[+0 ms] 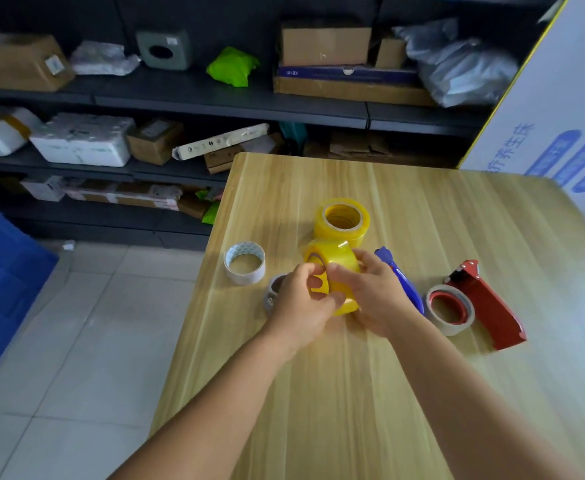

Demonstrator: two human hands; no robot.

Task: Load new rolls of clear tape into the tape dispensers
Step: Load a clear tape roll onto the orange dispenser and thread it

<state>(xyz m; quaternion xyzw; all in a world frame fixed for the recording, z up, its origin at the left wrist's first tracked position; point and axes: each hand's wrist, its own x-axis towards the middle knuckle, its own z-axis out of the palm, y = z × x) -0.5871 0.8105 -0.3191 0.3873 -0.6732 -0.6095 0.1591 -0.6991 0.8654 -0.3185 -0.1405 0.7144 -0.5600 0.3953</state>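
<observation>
On shelf box (346,73), "KB161" mirrored.

Wooden table (353,393), 2 dispensers (red (485,303), blue (403,280)), yellow tape roll (342,220), white roll (244,263)

Both hands hold yellowish clear tape roll (336,271) on edge over wooden table (353,393). Left hand (303,301) grips roll's near rim, fingers curled at core opening. Right hand (376,294) wraps roll's right side, thumb on top. Second yellowish roll (342,220) lies flat just behind. White empty-looking core ring (245,262) stands left; grey ring (274,291) partly hidden under left hand. Blue dispenser (402,277) partly hidden behind right hand. Red dispenser (485,303) lies right, carrying near-spent roll (450,310). Shelves with parcels (180,98) behind table.
</observation>
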